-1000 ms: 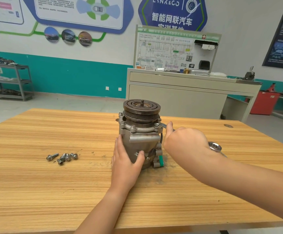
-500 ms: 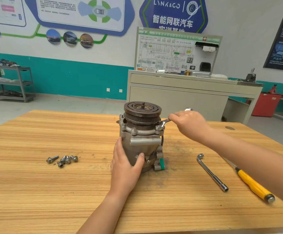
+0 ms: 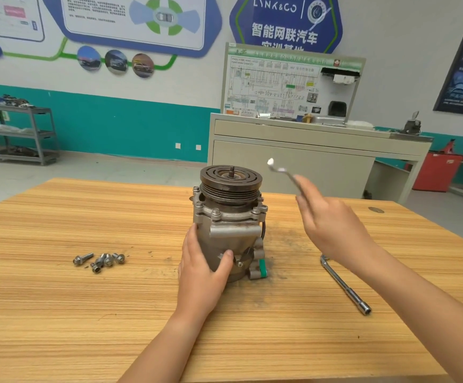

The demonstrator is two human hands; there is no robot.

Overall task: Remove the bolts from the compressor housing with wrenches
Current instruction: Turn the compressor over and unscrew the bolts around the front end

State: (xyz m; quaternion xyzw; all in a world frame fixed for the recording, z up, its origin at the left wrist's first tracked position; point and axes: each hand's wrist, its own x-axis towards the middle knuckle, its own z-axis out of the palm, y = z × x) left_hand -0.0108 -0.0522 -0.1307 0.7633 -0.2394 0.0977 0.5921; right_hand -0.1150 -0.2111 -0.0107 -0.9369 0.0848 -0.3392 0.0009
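Right grip (image 3: 332, 230) round wrench (image 3: 281, 170), aloft, apart from rim of compressor (image 3: 230, 236).

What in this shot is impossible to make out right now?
Head view only:
1. Blurred by motion: wrench, head type unreadable; its handle is hidden in the right hand.
2. Hidden by its own body: compressor housing far side, bolts there uncountable.
3. Small, overlapping: loose bolts, exact count unclear.
4. L-shaped socket wrench: top end partly behind the right wrist.

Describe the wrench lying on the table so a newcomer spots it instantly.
Find the wooden table, then the upright compressor at its middle. Right of it lies a slim steel rod bent at its far end; the other wrench is aloft in the right hand.
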